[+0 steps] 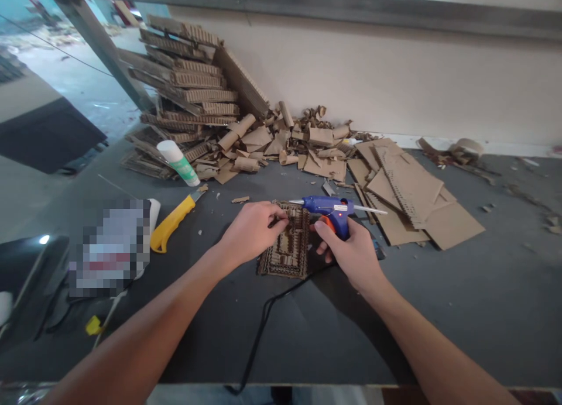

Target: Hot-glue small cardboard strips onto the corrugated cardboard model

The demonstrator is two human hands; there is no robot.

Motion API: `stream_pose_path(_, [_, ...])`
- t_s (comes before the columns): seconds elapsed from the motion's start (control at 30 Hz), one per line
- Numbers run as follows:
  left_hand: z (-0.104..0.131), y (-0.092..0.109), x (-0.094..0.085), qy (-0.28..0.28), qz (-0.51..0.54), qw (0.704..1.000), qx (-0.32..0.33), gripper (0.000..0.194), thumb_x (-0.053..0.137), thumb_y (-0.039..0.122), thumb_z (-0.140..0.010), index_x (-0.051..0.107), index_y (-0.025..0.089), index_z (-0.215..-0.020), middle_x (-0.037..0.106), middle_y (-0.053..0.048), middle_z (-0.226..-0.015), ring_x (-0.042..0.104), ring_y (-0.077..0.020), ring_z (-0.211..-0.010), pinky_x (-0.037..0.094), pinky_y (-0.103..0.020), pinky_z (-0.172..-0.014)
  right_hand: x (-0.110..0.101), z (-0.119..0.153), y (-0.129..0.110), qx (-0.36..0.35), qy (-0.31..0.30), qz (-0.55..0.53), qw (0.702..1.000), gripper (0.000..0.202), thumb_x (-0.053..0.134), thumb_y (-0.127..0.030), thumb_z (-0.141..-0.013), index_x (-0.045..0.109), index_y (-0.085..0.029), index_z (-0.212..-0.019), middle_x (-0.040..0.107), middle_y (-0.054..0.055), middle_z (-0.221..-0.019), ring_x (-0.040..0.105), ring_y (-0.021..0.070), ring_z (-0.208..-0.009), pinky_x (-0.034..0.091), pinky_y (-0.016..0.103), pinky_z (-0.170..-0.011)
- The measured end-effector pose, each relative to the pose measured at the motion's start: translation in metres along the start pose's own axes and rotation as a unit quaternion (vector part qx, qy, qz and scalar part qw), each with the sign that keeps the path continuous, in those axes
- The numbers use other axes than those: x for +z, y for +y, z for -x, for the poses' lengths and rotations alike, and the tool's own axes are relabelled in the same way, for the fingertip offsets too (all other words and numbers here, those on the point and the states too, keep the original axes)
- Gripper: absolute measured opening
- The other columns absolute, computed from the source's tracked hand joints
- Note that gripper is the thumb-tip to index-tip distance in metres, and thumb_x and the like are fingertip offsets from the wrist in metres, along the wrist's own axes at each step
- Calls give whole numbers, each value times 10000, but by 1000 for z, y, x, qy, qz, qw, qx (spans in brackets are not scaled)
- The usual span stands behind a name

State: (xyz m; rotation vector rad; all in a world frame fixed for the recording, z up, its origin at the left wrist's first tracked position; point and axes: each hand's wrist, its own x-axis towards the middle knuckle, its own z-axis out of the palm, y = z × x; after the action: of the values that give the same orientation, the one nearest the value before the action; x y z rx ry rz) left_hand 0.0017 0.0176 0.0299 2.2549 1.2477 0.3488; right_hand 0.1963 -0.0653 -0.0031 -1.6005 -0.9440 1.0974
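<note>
A blue hot glue gun (325, 205) with an orange trigger and a lit red light is gripped in my right hand (351, 250). Its nozzle points left, just over the far edge of a small rectangular corrugated cardboard piece (287, 258) built up from strips. My left hand (252, 232) reaches over this piece, thumb and fingers pinched together near its upper left part. Whatever sits between those fingertips is too small to make out. A white glue stick (372, 210) sticks out of the gun's back end.
Left lie a yellow-handled cutter (173, 223), a white-and-green glue tube (179, 164) and a blurred-out item (109, 247). Stacked corrugated strips (188, 80) and scraps (281, 138) line the back. Flat cardboard sheets (408, 188) lie right. A black cord (263, 317) runs toward the front edge.
</note>
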Motion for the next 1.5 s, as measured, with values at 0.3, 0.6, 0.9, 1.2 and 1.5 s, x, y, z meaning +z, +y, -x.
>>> stream_pose_path(0.3, [3, 7, 6, -15, -15, 999, -25, 262, 614, 277, -914, 752, 135, -1086, 716, -133, -1181, 685, -274, -1030, 564, -398, -892, -1, 0, 2, 0, -4, -7, 1000, 406, 731, -534, -799, 631, -167, -942, 715, 47, -734, 624, 134, -510, 466, 237, -398])
stream_pose_path(0.6, [-1, -1, 9, -27, 53, 998, -21, 238, 631, 263, -903, 767, 161, -1070, 747, -94, -1149, 708, -243, -1001, 577, -381, -925, 0, -1, 1, 1, -3, -5, 1000, 387, 729, -524, -803, 629, -177, -942, 692, 30, -701, 622, 137, -518, 468, 239, -398])
stream_pose_path(0.9, [-8, 1, 1, -58, 81, 995, -32, 193, 638, 260, -885, 782, 191, -993, 784, -62, -1030, 719, -231, -917, 551, -334, -822, 0, -1, 1, 4, -3, 1, 1000, 394, 726, -536, -804, 631, -179, -941, 652, 7, -637, 627, 148, -522, 464, 239, -395])
stream_pose_path(1.2, [-8, -2, 3, -54, 74, 995, -25, 192, 640, 284, -887, 792, 201, -972, 785, -51, -946, 702, -210, -823, 514, -291, -727, -2, -1, -1, 3, -11, 18, 1000, 438, 712, -590, -788, 621, -190, -942, 637, 3, -597, 628, 180, -521, 450, 265, -409])
stream_pose_path(1.5, [-5, -2, 4, -45, 88, 993, -63, 228, 652, 335, -896, 803, 194, -991, 600, -2, -574, 522, -137, -521, 456, -273, -592, -34, -7, -24, -161, 184, 391, 887, 343, 650, -519, -800, 462, -257, -683, 521, -3, -534, 488, 179, -484, 367, 319, -536])
